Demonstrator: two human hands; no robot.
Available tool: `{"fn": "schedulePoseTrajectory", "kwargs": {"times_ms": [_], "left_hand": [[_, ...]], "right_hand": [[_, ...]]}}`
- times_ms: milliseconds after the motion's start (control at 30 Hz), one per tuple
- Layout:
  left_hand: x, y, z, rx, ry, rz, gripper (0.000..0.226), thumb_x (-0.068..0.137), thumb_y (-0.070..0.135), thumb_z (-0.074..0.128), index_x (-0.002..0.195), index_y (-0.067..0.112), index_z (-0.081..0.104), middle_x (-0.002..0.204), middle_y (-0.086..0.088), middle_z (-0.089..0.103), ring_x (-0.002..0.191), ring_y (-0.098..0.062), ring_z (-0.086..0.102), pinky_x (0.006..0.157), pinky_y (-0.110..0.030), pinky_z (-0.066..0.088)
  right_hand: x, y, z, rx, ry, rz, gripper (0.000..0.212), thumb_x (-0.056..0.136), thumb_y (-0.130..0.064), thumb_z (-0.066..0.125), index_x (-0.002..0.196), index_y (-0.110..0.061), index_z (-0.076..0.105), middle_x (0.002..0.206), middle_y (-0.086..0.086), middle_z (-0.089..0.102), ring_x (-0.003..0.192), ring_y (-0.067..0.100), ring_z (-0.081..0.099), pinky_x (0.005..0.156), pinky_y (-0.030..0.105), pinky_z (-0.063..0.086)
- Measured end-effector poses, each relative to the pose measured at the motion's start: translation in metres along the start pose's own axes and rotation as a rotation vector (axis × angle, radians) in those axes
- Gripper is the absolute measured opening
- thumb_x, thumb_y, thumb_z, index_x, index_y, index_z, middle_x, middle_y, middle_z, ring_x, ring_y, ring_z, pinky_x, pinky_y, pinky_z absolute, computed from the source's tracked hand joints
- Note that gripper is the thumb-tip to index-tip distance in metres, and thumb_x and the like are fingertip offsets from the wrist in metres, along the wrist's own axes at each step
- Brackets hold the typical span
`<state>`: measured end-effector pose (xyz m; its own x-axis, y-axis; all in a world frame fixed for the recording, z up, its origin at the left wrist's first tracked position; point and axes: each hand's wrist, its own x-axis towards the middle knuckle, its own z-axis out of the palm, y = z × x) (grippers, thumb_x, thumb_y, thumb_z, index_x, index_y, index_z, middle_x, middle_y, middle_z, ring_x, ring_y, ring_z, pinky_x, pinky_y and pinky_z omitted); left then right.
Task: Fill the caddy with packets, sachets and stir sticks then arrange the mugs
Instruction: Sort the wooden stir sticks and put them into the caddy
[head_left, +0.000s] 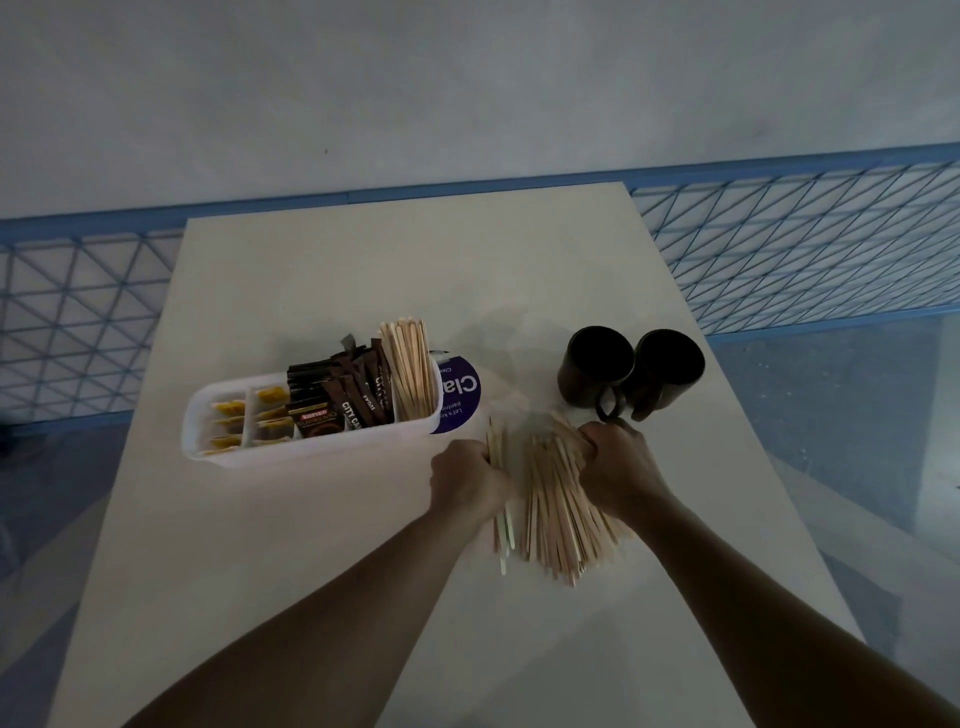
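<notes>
A white plastic caddy (311, 447) sits left of centre on the table. It holds yellow sachets (228, 408) at its left, dark coffee packets (343, 395) in the middle and upright wooden stir sticks (410, 369) at its right end. My left hand (470, 480) grips a small bunch of stir sticks (501, 519). My right hand (618, 467) grips a large bundle of stir sticks (561, 514) in clear wrapping. Two dark mugs (597, 371) (670, 366) stand side by side just beyond my right hand, handles toward me.
A purple and white label (462, 395) lies behind the caddy's right end. The pale table (363, 270) ends at edges on both sides. A blue wire-mesh frame (789, 249) runs behind and beside it, against a grey wall.
</notes>
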<state>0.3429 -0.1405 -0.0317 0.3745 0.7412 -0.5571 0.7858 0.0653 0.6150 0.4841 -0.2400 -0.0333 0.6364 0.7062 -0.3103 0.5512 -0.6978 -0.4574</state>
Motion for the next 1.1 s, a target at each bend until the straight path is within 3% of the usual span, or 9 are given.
{"fn": "schedulePoseTrajectory", "kwargs": {"times_ms": [167,300,367,467,600,733,833,967,1100], "left_hand": [[0.003,-0.001,-0.016,-0.116,-0.013,0.001,0.010,0.083,0.007,0.071,0.092,0.009,0.074,0.087,-0.004,0.071,0.081,-0.018,0.068,0.074,-0.031,0.060],[0.005,0.004,-0.030,-0.253,-0.021,0.024,0.014,0.081,0.006,0.074,0.093,0.014,0.073,0.087,-0.004,0.071,0.082,-0.022,0.070,0.077,-0.040,0.062],[0.004,0.007,-0.038,-0.295,-0.023,0.051,0.015,0.083,0.004,0.072,0.090,0.017,0.072,0.087,-0.004,0.071,0.080,-0.022,0.071,0.076,-0.041,0.062],[0.005,0.013,-0.051,-0.354,-0.008,0.111,0.016,0.085,0.001,0.069,0.092,0.015,0.072,0.088,-0.006,0.072,0.081,-0.023,0.072,0.076,-0.043,0.062],[0.008,0.019,-0.073,-0.412,0.059,0.196,0.019,0.085,0.003,0.070,0.093,0.018,0.077,0.084,-0.005,0.075,0.078,-0.023,0.073,0.073,-0.045,0.062],[0.013,0.023,-0.098,-0.482,0.132,0.252,0.023,0.081,0.009,0.074,0.076,0.031,0.076,0.080,-0.001,0.077,0.076,-0.021,0.075,0.074,-0.044,0.062],[0.018,0.024,-0.111,-0.534,0.209,0.273,0.016,0.082,0.014,0.075,0.089,0.028,0.078,0.081,0.002,0.077,0.076,-0.019,0.075,0.072,-0.045,0.062],[0.020,0.025,-0.123,-0.537,0.331,0.335,0.014,0.084,0.018,0.074,0.097,0.024,0.077,0.083,0.010,0.076,0.078,-0.010,0.073,0.079,-0.040,0.061],[0.024,0.024,-0.129,-0.422,0.465,0.416,0.013,0.088,0.022,0.071,0.100,0.022,0.076,0.084,0.011,0.075,0.079,-0.007,0.071,0.080,-0.039,0.060]], "right_hand": [[-0.001,-0.017,-0.004,-0.006,-0.041,-0.047,0.018,0.088,0.000,0.049,0.086,-0.010,0.063,0.078,0.004,0.059,0.068,0.022,0.054,0.048,0.024,0.033],[0.001,-0.040,-0.004,0.106,-0.062,-0.062,0.028,0.095,-0.005,0.048,0.071,-0.017,0.055,0.067,-0.002,0.054,0.058,0.013,0.050,0.044,0.018,0.031],[0.004,-0.053,-0.002,0.164,-0.076,-0.053,0.024,0.097,-0.006,0.046,0.080,-0.015,0.061,0.071,0.000,0.057,0.063,0.016,0.053,0.048,0.020,0.036],[0.008,-0.074,0.001,0.329,-0.079,-0.041,0.024,0.095,-0.001,0.047,0.094,-0.013,0.067,0.085,0.002,0.064,0.075,0.017,0.061,0.060,0.026,0.048],[0.018,-0.104,0.002,0.553,-0.045,-0.047,0.034,0.082,0.010,0.046,0.081,-0.015,0.070,0.079,0.008,0.068,0.071,0.025,0.059,0.064,0.040,0.049],[0.031,-0.133,0.005,0.771,-0.045,-0.068,0.033,0.079,0.013,0.044,0.081,-0.006,0.070,0.068,0.010,0.064,0.065,0.020,0.060,0.060,0.033,0.050],[0.039,-0.149,0.009,0.926,-0.044,-0.054,0.035,0.082,0.016,0.042,0.087,-0.004,0.071,0.070,0.012,0.064,0.067,0.023,0.059,0.060,0.031,0.053],[0.044,-0.165,0.010,1.073,-0.059,-0.052,0.038,0.090,0.010,0.047,0.107,-0.012,0.072,0.082,0.012,0.069,0.074,0.020,0.060,0.073,0.034,0.054],[0.050,-0.176,0.013,1.189,-0.069,-0.058,0.030,0.088,-0.001,0.054,0.103,-0.016,0.075,0.092,0.014,0.073,0.087,0.028,0.068,0.092,0.048,0.055]]}}
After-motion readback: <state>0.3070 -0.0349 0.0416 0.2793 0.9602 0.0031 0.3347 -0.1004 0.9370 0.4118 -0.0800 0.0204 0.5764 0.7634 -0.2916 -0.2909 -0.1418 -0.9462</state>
